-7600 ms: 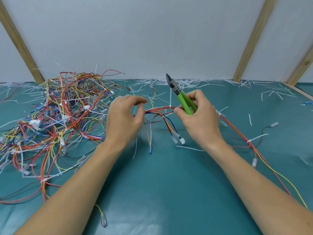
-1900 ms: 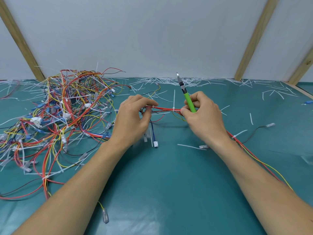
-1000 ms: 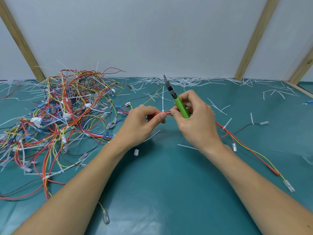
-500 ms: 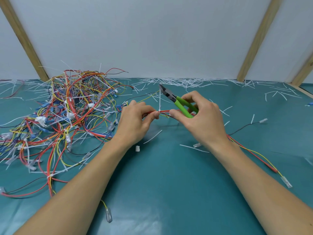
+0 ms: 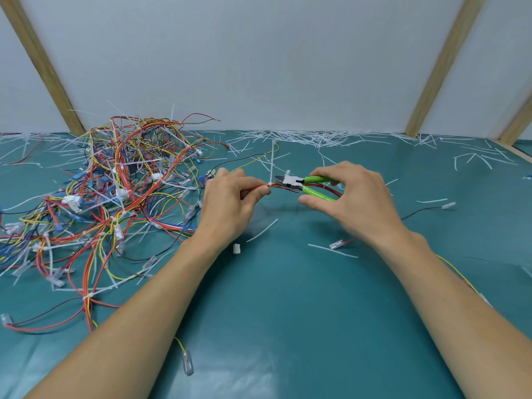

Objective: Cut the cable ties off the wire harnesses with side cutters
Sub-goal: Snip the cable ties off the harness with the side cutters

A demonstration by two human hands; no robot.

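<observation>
Far left, a tangled heap of thin red, yellow and blue wire harnesses (image 5: 115, 197) sprawls on the smooth teal surface (image 5: 288, 312). The left hand (image 5: 230, 208) pinches a red wire bundle (image 5: 256, 189) between thumb and forefinger, right beside a white cable tie (image 5: 271, 165) whose stiff tail stands upright. The right hand (image 5: 357, 203) curls loosely round the glossy green handles of the side cutters (image 5: 302, 185), metal tips slightly parted and pointing at that tie.

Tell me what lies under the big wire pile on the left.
The wire pile rests on the teal mat, with white cut ties poking out beneath. Anything under its middle is hidden.
</observation>
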